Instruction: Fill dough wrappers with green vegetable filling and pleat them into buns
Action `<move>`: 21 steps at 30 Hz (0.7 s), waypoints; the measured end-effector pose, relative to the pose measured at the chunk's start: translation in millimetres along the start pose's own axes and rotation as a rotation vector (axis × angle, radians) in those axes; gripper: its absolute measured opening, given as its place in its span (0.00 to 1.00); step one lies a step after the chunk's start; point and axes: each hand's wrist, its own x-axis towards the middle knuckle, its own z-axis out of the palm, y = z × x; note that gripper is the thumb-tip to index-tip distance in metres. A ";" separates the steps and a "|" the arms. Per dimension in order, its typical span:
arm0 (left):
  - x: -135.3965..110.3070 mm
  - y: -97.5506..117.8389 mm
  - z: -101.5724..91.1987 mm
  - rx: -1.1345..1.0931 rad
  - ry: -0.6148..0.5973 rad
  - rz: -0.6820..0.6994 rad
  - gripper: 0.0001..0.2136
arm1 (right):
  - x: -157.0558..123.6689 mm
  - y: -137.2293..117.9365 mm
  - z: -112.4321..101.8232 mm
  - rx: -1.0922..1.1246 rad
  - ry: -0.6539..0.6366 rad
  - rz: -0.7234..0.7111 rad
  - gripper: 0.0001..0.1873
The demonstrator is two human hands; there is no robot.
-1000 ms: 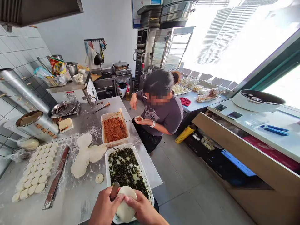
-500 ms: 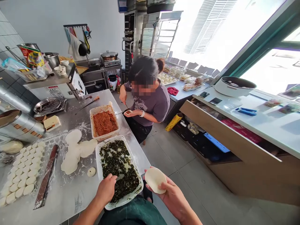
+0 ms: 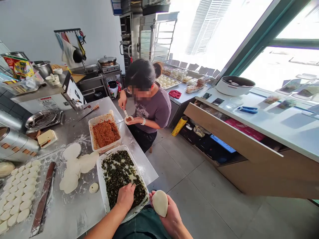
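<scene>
My left hand point(image 3: 126, 196) is closed over a tray point(image 3: 101, 181) of chopped dark green filling point(image 3: 117, 166). It grips a small spatula, mostly hidden by the fingers and the filling. Beyond the tray's near right corner, my right hand point(image 3: 171, 215) cradles a pale dough wrapper point(image 3: 160, 203), which looks oval and tilted from here. The fingers curl beneath it and the thumb lies along its edge. A person point(image 3: 153, 106) across the corner of the table holds a wrapper with reddish filling and a spatula.
A tub of reddish filling point(image 3: 104, 132) adjoins the green tray. Rolled dough sheets point(image 3: 72, 169), a small dough ball point(image 3: 93, 188), a dark rolling stick point(image 3: 43, 199) and rows of dough pieces point(image 3: 20, 192) lie on the steel table point(image 3: 67, 215). An open drawer point(image 3: 234, 129) juts out at right.
My view has swung right. My left hand has moved deeper over the green filling, and its spatula blade is less visible. The wrapper in my right hand has turned and tilted.
</scene>
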 end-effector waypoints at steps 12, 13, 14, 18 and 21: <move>-10.9 15.5 -9.1 -0.238 -0.143 0.028 0.14 | 11.7 9.5 -13.4 -0.003 -0.078 0.041 0.13; -12.2 11.8 -13.4 -0.286 -0.148 0.035 0.13 | 9.9 8.1 -13.3 -0.003 -0.077 0.039 0.14; -14.1 7.7 -17.7 -0.335 -0.156 0.041 0.13 | 7.6 6.2 -12.7 -0.006 -0.074 0.032 0.14; -28.2 -7.8 -34.9 -0.511 -0.187 0.023 0.15 | 0.9 -4.8 -2.1 -0.062 -0.008 -0.070 0.13; -45.4 -11.6 -55.4 -0.596 -0.133 0.003 0.18 | 3.5 -5.1 18.5 -0.078 0.039 -0.140 0.12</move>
